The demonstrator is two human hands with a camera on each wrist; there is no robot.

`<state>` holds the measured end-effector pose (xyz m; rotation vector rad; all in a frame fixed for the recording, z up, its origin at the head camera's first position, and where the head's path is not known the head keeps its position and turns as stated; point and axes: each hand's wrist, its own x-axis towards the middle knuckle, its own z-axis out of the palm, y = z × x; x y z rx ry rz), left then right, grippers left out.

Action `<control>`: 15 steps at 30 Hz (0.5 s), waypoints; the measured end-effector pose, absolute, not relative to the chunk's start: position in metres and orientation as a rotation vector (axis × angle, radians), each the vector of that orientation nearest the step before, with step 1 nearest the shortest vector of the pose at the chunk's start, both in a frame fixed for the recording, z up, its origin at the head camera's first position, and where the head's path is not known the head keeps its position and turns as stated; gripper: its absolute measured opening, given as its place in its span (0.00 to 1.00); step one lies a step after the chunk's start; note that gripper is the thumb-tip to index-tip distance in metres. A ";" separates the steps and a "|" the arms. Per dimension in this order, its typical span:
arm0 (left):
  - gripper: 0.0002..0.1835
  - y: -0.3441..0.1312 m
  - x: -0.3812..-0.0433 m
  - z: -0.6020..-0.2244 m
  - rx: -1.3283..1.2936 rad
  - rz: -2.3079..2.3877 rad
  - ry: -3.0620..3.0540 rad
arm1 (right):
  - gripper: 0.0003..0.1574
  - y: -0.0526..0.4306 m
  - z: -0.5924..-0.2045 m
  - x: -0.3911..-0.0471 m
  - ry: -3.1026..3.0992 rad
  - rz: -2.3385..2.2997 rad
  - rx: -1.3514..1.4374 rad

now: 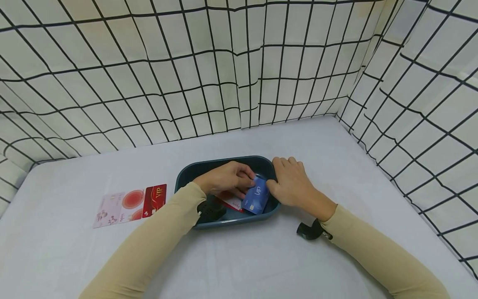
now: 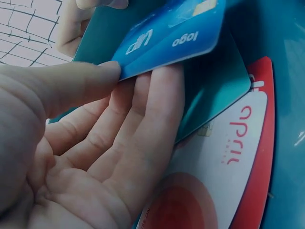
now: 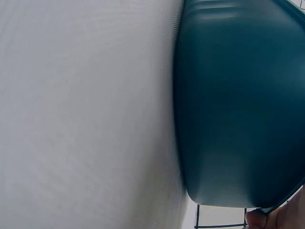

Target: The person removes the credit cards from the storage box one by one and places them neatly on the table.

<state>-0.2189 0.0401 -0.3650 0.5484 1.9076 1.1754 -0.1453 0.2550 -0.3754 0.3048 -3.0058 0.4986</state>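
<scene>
My left hand [image 1: 228, 178] reaches into a dark teal plastic tray [image 1: 235, 224] and pinches a blue VIP card [image 1: 257, 194] by its edge, thumb above and fingers beneath. Below it, the left wrist view shows a teal card [image 2: 209, 90], a white "april" card [image 2: 238, 129] with a red circle, and a red card [image 2: 262, 157] partly covered. At the tray's right end my right hand [image 1: 293, 182] grips the rim; only its fingertips [image 3: 257, 218] show in the right wrist view, at the corner.
To the tray's left, a pale pink card [image 1: 106, 211], a white card with a red circle [image 1: 131, 203] and a red VIP card [image 1: 154, 200] lie in a row on the white tabletop [image 1: 242, 265]. Black wire mesh [image 1: 179, 83] stands along the back and right sides.
</scene>
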 end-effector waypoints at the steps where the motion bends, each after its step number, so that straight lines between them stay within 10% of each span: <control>1: 0.16 0.040 -0.219 -0.364 0.552 1.177 1.902 | 0.18 0.255 -0.375 -0.145 -3.005 0.499 0.307; 15: 0.11 0.038 -0.218 -0.365 0.593 1.174 1.895 | 0.16 0.255 -0.375 -0.145 -3.010 0.513 0.302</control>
